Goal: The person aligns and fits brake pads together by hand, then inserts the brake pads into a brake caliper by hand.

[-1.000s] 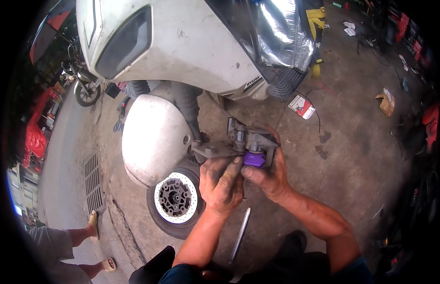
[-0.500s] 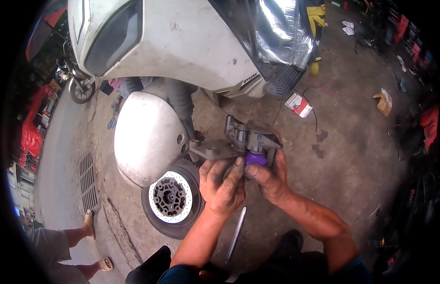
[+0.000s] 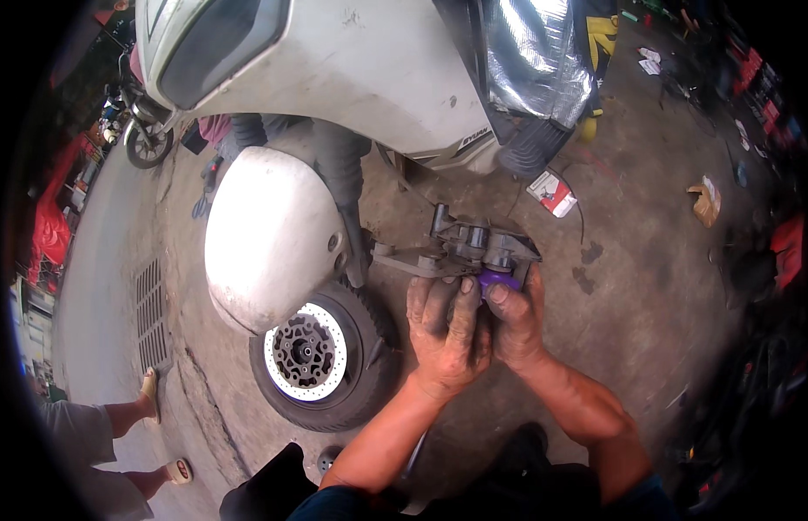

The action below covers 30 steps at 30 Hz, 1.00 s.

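In front of the scooter, both hands hold up a grimy dark-grey part that looks like a brake caliper [image 3: 478,243] on its bracket, with a flat arm reaching left toward the fork. A purple round piece [image 3: 501,279] shows at its lower side. My left hand [image 3: 449,334] is closed against the underside, its blackened fingers pointing up beside the purple piece. My right hand [image 3: 518,323] wraps the right end, thumb on the purple piece and the other fingers mostly hidden behind. Just left are the white front fender [image 3: 267,234] and the dark fork leg [image 3: 339,174].
Below the fender lies a wheel [image 3: 369,382] with a brake disc [image 3: 337,334]. A metal bar [image 3: 415,453] shows partly beside my left forearm. The white scooter body [image 3: 378,69] fills the top. A red-and-white packet [image 3: 553,193] lies right. Another person's legs [image 3: 130,417] are at lower left.
My hands and the caliper have shifted right relative to the fender. My left fingers now reach up along its underside, and my left forearm covers more of the metal bar.
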Available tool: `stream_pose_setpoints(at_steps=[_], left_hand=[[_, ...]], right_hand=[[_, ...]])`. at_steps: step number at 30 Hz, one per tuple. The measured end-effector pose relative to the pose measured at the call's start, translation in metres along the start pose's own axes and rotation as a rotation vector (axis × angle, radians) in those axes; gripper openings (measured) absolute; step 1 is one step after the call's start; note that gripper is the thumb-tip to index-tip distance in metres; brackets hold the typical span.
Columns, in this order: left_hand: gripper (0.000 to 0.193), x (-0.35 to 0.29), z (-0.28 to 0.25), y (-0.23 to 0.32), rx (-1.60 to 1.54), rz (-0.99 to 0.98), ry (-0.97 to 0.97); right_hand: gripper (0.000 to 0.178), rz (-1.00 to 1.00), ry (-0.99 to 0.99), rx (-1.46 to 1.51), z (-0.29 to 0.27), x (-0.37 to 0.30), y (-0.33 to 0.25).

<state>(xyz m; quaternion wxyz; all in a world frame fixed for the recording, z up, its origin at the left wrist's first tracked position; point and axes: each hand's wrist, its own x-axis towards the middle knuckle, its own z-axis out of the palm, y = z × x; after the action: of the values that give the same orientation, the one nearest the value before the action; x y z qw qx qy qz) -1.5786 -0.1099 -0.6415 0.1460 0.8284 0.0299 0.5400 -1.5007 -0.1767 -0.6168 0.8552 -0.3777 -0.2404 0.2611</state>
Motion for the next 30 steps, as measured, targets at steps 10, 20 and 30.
stream_pose_setpoints(at_steps=[10,20,30], left_hand=[[0.081,0.007,-0.007,0.019,-0.834,-0.679,0.170],[0.067,0.025,-0.005,0.023,-1.186,-1.023,0.238],[0.061,0.032,0.001,0.012,-1.246,-1.115,0.310]], right_hand=[[0.077,0.047,0.025,0.008,-0.006,-0.001,-0.003],[0.074,-0.034,0.025,-0.087,-0.002,-0.005,-0.002],[0.080,0.036,0.072,-0.064,-0.003,-0.004,-0.005]])
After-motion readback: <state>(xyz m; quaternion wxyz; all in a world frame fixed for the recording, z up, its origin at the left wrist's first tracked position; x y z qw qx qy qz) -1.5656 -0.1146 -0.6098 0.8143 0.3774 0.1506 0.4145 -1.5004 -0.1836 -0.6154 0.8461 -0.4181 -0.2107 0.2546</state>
